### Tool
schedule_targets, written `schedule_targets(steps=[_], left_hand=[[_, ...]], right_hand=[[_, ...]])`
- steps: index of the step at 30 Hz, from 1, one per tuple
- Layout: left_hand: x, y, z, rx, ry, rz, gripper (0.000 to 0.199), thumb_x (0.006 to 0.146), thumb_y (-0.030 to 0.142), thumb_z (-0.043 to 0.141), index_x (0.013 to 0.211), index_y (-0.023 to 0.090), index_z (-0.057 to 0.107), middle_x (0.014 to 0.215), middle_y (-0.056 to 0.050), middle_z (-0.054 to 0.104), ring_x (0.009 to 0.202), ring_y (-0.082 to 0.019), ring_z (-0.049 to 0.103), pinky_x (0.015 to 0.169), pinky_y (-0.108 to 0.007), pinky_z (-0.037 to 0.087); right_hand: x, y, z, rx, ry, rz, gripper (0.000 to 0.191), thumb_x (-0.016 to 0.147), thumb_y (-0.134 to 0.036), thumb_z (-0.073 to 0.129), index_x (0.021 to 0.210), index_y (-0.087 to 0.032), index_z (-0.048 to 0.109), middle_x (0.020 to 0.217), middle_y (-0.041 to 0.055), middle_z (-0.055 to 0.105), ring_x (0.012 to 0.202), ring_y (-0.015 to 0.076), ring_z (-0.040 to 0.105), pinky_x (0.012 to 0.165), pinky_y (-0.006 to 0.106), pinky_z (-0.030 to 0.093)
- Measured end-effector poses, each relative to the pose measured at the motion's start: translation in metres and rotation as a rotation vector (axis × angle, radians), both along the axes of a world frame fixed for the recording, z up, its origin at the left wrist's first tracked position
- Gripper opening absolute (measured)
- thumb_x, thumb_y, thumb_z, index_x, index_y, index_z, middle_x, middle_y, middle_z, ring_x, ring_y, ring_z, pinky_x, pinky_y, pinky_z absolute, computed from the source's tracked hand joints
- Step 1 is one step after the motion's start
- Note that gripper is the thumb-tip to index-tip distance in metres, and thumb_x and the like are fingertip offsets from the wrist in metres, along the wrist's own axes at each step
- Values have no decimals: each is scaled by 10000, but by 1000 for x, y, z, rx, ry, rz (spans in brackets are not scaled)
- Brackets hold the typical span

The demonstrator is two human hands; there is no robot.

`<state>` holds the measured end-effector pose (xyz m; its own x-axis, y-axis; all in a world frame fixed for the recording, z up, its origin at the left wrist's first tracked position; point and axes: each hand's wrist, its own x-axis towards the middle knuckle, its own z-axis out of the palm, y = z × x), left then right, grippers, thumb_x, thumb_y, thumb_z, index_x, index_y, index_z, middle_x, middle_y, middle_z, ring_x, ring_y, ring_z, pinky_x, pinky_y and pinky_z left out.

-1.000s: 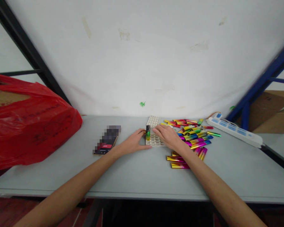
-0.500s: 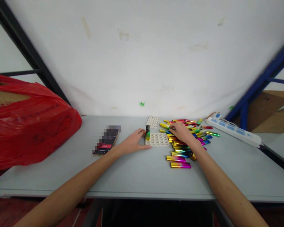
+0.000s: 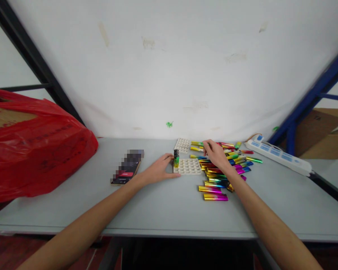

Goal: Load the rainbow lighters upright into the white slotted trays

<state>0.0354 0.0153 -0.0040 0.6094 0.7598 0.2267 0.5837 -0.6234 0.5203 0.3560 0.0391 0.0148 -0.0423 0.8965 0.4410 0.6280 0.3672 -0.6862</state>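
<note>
A white tray with rows of round holes (image 3: 190,167) lies mid-table, with several green-yellow lighters (image 3: 176,159) upright along its left edge. My left hand (image 3: 159,169) rests at that edge, thumb and fingers spread around the corner, holding nothing. A heap of shiny coloured lighters (image 3: 218,176) lies to the right of the tray. Over the back of the heap is my right hand (image 3: 214,152), its fingers pinched together at a yellow-green lighter (image 3: 197,143); the fingertips are too small to show whether they grip it. A second white tray (image 3: 182,145) sits behind the first.
A phone (image 3: 128,168), partly pixelated, lies left of my left hand. The large red plastic bag (image 3: 45,150) fills the left end of the table. At the right are a white power strip (image 3: 278,155) and a cardboard box (image 3: 315,131) beyond the blue frame.
My right hand has moved slightly back and up, its fingers drawn closer together. The yellow-green lighter near its fingertips has shifted a little towards the wall. My left hand has stayed in place.
</note>
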Motion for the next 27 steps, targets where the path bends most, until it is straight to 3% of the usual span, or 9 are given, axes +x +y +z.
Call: schedule_targets(steps=[3,6,9,11,15,19,22,27], left_hand=[[0,1,-2,11,-3,1,797,901,746,812,1465,207,648,1565,-177,627,1463,-386,621,1316,-525,471],[-1,2,-3,12,-1,-2,813,901,753,810,1472,197,645,1566,-188,623,1468,-394,615,1317,-537,468],[-1,3,-3,12,-9,-7,808,905,752,810,1480,209,642,1561,-184,627,1469,-395,614,1313,-547,470],[-1,3,-4,16,-14,-6,796,906,744,816,1478,217,646,1555,-176,633,1462,-393,620,1307,-547,477],[0,2,-3,17,-11,0,787,901,707,843,1469,195,656,1546,-182,638,1454,-389,629,1308,-518,479],[0,2,-3,14,-19,-9,777,903,708,839,1470,210,654,1545,-168,641,1455,-391,627,1307,-526,483],[0,1,-2,12,-27,-16,772,916,709,824,1478,211,644,1553,-172,636,1463,-390,620,1311,-536,476],[0,0,0,-3,-30,-21,777,919,678,835,1500,206,625,1576,-182,623,1473,-384,614,1317,-535,462]], right_hand=[[-9,-6,8,-15,241,77,598,991,-814,559,948,-233,693,688,3,669,673,214,630,731,345,525],[-19,-10,12,-35,369,100,622,863,-855,717,802,-241,635,657,-23,580,663,186,556,684,321,487],[-29,-14,12,-53,405,75,678,839,-875,732,684,-267,476,627,-47,470,650,163,482,645,297,458],[-34,-17,12,-100,460,101,679,853,-898,693,739,-276,444,664,-54,477,645,159,484,623,286,468],[-45,-28,17,-241,552,299,615,882,-883,673,993,-296,523,737,-70,562,586,153,510,585,290,497],[-55,-35,22,-281,564,334,655,849,-884,729,1084,-297,563,625,-117,414,487,125,339,463,251,314],[-61,-36,20,-291,559,292,694,828,-953,687,904,-276,555,606,-105,338,492,111,274,458,254,230],[-69,-35,15,-382,550,239,773,896,-999,488,620,-287,367,516,-67,267,471,113,217,451,285,191]])
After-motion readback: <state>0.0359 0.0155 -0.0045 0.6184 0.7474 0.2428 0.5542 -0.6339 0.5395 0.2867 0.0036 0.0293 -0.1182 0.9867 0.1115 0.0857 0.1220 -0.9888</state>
